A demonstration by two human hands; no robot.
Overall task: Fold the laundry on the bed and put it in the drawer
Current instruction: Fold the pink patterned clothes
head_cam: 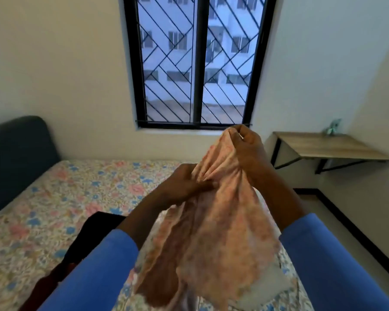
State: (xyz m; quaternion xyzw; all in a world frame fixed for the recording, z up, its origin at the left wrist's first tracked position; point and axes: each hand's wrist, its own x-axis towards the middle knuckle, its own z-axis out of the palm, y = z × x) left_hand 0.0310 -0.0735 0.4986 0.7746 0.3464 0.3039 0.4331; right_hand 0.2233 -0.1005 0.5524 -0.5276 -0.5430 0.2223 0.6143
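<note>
While the peach-pink, faintly printed soft cloth garment [213, 221] hangs bunched above the bed with the floral pink-and-blue sheet [54, 198], both hands are closed on it. The right hand [247, 147] pinches a corner at the very top, in front of the sill of the black-framed barred window [198, 63], and the left hand [184, 185] grips a gathered fold lower down and to the left of that corner. Most of the garment dangles between the blue sleeves [328, 261], its hem blurred near the sheet.

As a judgement, the step in hand is finding the edges to spread the garment flat. The risk is that the cloth stays twisted: with one grip on a corner and the other in a wad of fabric, any fold made now would trap creases. A slack pinch at the top could also let the corner slip and drop the whole piece onto the dark laundry [92, 239] lying on the bed left of the garment, tangling the two.

No drawer is in view. The only other furniture is a wooden wall-mounted shelf [323, 147] right of the window, with a small unclear object on it.
</note>
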